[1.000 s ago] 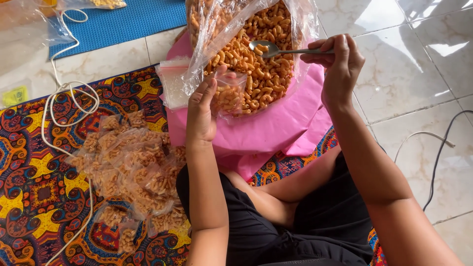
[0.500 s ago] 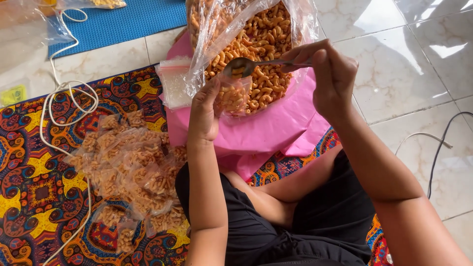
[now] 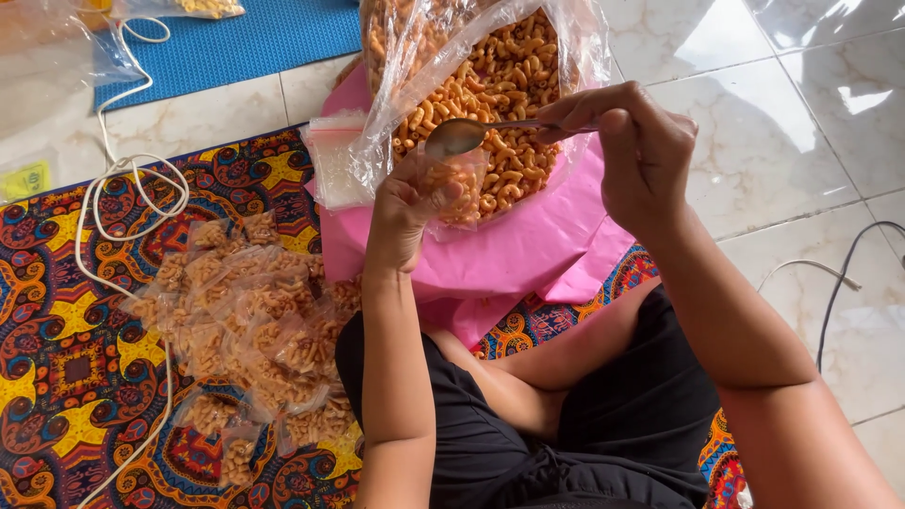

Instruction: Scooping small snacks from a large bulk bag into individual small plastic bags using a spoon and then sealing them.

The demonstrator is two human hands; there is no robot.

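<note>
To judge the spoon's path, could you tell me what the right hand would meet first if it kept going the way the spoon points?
The right hand points its spoon leftward; first in line looks like the small bag held in the left hand, though depth is unclear.

This looks like a home floor used for packing snacks. Glossy pale floor tiles (image 3: 801,123) lie to the right of the hands, and a bright patterned mat (image 3: 66,358) spreads to their left. A blue mat (image 3: 245,38) lies beyond them, and a white cord (image 3: 123,188) trails across the floor at the left.
</note>
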